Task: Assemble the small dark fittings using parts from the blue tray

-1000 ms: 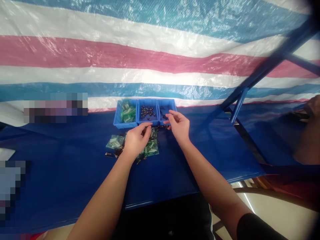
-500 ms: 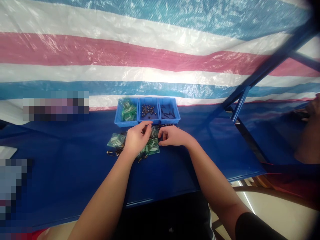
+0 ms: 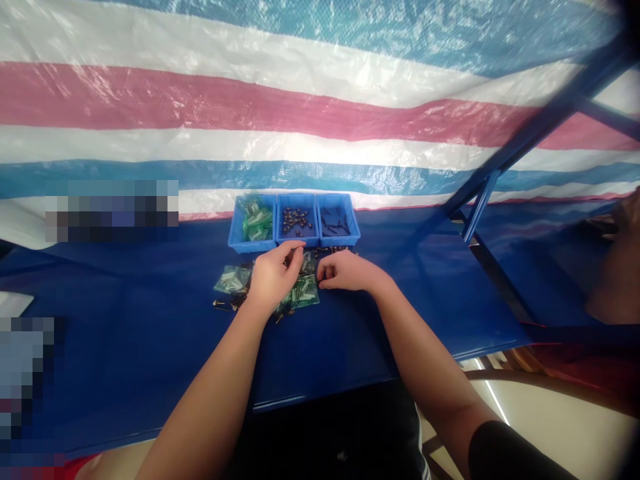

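Observation:
My left hand (image 3: pixel 274 275) reaches over a pile of small hardware, thumb and fingers closed together near the front of the middle bin. Whatever is in them is too small to make out. Beside the pile, my right hand (image 3: pixel 346 271) has its fingers curled in at the right edge, and their contents are hidden. A clear green-tinted bag (image 3: pixel 305 291) of pale pieces lies between the hands, with another bag (image 3: pixel 232 279) left of my left hand. Loose dark screws (image 3: pixel 280 316) with brassy ends poke out below the bags, partly covered by my left hand.
Three blue bins stand joined behind the pile: the left bin (image 3: pixel 253 249) with green bags, the middle bin (image 3: pixel 299 242) with brassy-headed screws, the right bin (image 3: pixel 341 241) with thin dark screws. A blue metal frame (image 3: pixel 480 207) rises at right, where part of another person shows.
My right hand's fingers have curled in slightly more. My left hand stays in almost the same place, and the bins and bags have not moved.

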`<control>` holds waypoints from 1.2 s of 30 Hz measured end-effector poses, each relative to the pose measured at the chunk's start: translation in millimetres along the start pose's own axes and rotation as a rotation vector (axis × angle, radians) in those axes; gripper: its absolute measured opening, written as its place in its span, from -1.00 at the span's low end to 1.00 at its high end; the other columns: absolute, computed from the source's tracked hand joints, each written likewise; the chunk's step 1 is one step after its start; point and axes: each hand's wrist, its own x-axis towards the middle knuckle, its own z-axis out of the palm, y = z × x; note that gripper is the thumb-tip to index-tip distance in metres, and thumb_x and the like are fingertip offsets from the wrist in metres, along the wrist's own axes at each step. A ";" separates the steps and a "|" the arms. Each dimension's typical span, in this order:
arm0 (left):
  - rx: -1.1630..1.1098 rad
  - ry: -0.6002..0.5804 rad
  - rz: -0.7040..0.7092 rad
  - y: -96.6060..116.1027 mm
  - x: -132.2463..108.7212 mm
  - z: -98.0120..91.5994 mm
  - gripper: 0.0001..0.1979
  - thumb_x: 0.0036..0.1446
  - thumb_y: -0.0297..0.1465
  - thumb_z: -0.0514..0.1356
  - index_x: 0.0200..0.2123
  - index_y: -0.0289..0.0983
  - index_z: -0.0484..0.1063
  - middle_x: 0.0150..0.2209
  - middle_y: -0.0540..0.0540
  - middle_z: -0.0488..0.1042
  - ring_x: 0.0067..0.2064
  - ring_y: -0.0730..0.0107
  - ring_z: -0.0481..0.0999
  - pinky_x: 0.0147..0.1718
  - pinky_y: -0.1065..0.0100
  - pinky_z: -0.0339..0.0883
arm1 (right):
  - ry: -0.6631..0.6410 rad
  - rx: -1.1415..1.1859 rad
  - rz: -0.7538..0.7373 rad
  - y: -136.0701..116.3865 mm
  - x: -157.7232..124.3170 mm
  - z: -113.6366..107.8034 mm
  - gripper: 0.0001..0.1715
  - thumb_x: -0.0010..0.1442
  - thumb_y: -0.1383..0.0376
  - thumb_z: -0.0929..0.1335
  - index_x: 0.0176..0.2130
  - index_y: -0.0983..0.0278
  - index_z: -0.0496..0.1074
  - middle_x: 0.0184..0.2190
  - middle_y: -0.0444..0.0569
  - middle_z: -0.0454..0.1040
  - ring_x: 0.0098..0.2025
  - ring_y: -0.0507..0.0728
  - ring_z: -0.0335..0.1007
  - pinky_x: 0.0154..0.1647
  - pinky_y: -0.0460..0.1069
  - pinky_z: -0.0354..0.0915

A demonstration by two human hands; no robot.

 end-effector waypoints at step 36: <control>-0.117 -0.069 0.116 -1.8 -1.5 1.6 -0.68 0.26 -0.24 0.20 0.01 -0.22 0.54 -0.43 0.01 0.50 -0.44 0.48 0.43 -0.38 0.43 0.34 | 0.394 0.767 -0.095 -9.4 19.0 21.8 -0.68 0.19 0.06 0.40 -0.25 0.22 0.32 -0.55 -0.23 0.37 -0.56 -0.01 0.33 -0.58 -0.12 0.21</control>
